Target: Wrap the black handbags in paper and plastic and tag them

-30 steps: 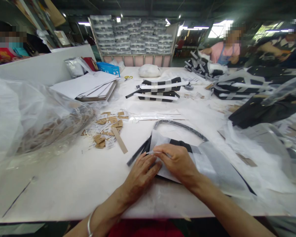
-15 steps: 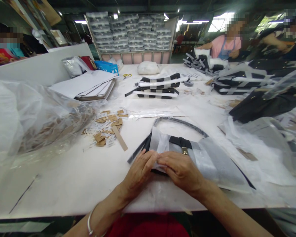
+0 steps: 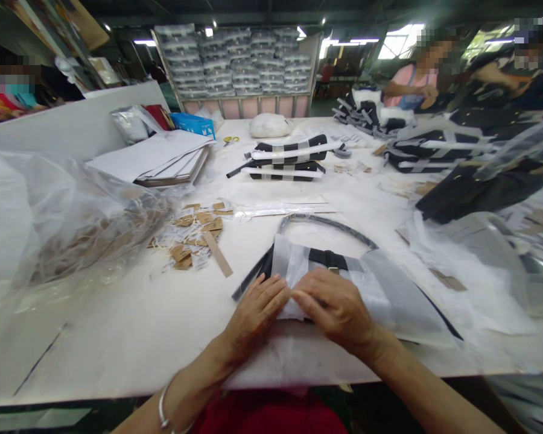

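A black handbag (image 3: 389, 295) lies flat on the white table (image 3: 131, 325) in front of me, wrapped in translucent white paper, its curved handle (image 3: 326, 223) arching away from me. My left hand (image 3: 257, 310) and my right hand (image 3: 332, 307) meet at the bag's left end, fingertips pinching a fold of the white wrapping paper (image 3: 287, 271). Both hands press down on the bag. A dark strap tab (image 3: 328, 259) with a metal buckle shows just beyond my right hand.
A pile of brown paper tags (image 3: 199, 232) lies left of the bag, beside a large clear plastic bag (image 3: 58, 223). Wrapped black bags (image 3: 289, 160) are stacked mid-table, flat cardboard sheets (image 3: 163, 160) at the left. Other people work at the far right and left.
My hands have slid slightly along the bag's left end, folding the white paper down over it. The view has shifted a little; the buckle seen half a second ago is partly covered by my right hand.
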`<control>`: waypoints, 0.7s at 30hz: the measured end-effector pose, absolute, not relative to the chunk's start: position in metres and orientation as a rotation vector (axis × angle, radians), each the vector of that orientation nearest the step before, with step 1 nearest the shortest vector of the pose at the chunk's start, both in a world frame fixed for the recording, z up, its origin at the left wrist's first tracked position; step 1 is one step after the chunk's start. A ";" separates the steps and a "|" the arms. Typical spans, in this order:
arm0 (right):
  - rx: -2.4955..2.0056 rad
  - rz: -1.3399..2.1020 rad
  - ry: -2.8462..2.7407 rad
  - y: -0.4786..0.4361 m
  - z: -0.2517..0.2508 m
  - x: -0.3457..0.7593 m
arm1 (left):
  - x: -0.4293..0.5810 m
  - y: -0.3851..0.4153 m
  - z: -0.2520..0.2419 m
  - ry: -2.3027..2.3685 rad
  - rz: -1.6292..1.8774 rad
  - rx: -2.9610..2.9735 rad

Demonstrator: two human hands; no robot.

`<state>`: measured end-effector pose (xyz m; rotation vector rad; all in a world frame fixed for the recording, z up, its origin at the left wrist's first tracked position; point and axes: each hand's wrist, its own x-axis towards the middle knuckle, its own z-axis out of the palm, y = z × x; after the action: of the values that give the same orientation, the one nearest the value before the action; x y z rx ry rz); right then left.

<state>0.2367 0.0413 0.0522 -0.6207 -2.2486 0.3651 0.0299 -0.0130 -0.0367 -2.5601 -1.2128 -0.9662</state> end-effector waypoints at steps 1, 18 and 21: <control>-0.719 0.321 -2.212 0.045 0.053 0.237 | 0.030 -0.013 -0.037 -1.221 -0.962 -2.558; -0.974 0.075 -2.512 0.061 0.014 0.237 | 0.030 -0.016 -0.029 -1.130 -0.928 -2.634; -0.978 0.066 -2.518 0.061 0.014 0.237 | 0.028 -0.018 -0.022 -1.153 -1.008 -2.691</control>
<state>0.2365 0.0610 0.0143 -0.9783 -2.5182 0.0657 0.0284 -0.0180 -0.0219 -2.6910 -1.1535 -1.0077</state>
